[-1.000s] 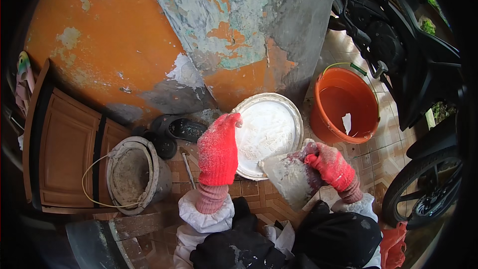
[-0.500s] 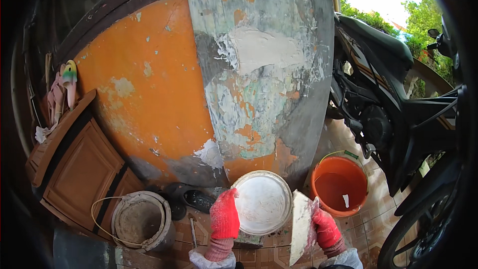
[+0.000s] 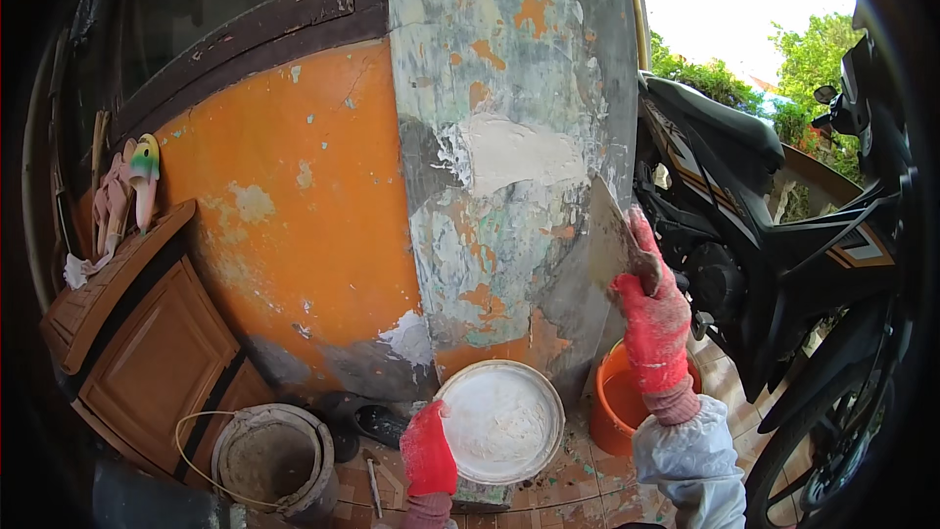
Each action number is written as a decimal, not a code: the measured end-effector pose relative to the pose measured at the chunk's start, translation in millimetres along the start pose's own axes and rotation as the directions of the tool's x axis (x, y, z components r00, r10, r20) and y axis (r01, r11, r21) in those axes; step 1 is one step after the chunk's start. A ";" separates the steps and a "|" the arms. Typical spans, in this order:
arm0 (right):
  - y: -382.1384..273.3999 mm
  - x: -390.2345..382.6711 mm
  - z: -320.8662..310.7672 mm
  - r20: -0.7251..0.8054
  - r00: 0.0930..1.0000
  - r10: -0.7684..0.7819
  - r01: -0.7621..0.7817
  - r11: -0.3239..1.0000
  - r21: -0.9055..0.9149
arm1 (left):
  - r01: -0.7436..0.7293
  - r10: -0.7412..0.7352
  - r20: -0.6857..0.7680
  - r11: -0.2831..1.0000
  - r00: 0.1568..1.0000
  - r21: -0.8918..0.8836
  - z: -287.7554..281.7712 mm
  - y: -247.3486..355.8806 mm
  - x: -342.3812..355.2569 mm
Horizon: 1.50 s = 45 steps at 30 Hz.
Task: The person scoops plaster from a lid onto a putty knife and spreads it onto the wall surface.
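Observation:
My right hand (image 3: 654, 323), in a red knit glove, is wrapped round a plastering trowel (image 3: 611, 243). The trowel stands raised on edge beside the right side of the scraped grey pillar (image 3: 470, 269); contact with it cannot be made out. Pale wet filler (image 3: 524, 155) covers a patch higher on this surface. Below, my left hand (image 3: 428, 448), gloved in red too, is closed at the left rim of a round white bucket (image 3: 561, 421). Whitish paste (image 3: 519, 429) lies in that bucket.
An orange pail (image 3: 612, 402) stands behind my right forearm. A motorcycle (image 3: 725, 279) is parked on the right. At left are a cement-caked bucket (image 3: 328, 465) with a wire handle, dark shoes (image 3: 382, 421) and a leaning brown wooden panel (image 3: 162, 338). A thin tool (image 3: 374, 488) lies on the tiles.
My right hand has lifted the trowel from beside the white bucket up to the pillar's right side. My left hand stays at the bucket's rim. The view has tilted upward.

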State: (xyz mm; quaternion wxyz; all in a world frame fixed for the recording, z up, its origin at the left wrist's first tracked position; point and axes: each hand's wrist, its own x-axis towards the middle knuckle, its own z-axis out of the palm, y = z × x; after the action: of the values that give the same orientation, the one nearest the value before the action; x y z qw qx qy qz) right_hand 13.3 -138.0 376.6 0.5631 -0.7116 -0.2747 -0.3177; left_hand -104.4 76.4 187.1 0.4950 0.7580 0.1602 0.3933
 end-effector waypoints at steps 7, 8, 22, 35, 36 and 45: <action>14.1 68.7 79.1 0.330 0.809 -0.486 0.491 0.251 -0.834 | 0.030 -0.028 0.027 0.998 0.999 -0.064 8.4 -0.4 8.2; 15.6 73.3 81.3 0.336 0.804 -0.490 0.490 0.228 -0.841 | 0.027 -0.024 0.033 0.996 0.999 -0.087 11.5 -1.3 9.5; 59.7 89.2 122.9 0.464 0.838 -0.286 0.476 -0.030 -0.879 | 0.266 -0.266 0.008 0.961 0.964 -0.072 4.1 -10.3 33.0; 47.0 98.1 129.0 0.464 0.813 -0.351 0.484 -0.034 -0.874 | -0.198 0.171 0.120 0.577 0.978 0.793 17.2 -79.5 20.5; 52.1 89.9 134.9 0.508 0.805 -0.306 0.502 -0.104 -0.859 | -0.210 0.213 0.090 0.658 0.973 0.723 14.0 -87.1 20.6; 36.5 91.3 99.9 0.411 0.830 -0.377 0.456 0.033 -0.889 | -0.263 0.247 0.098 0.838 0.964 0.479 14.5 -60.3 20.1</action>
State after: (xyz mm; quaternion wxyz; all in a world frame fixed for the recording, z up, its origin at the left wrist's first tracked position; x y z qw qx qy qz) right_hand 114.0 -45.4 406.9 -0.1460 -0.7971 -0.2204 -0.5429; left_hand -71.7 107.7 140.1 0.2336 0.8789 0.1436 0.3904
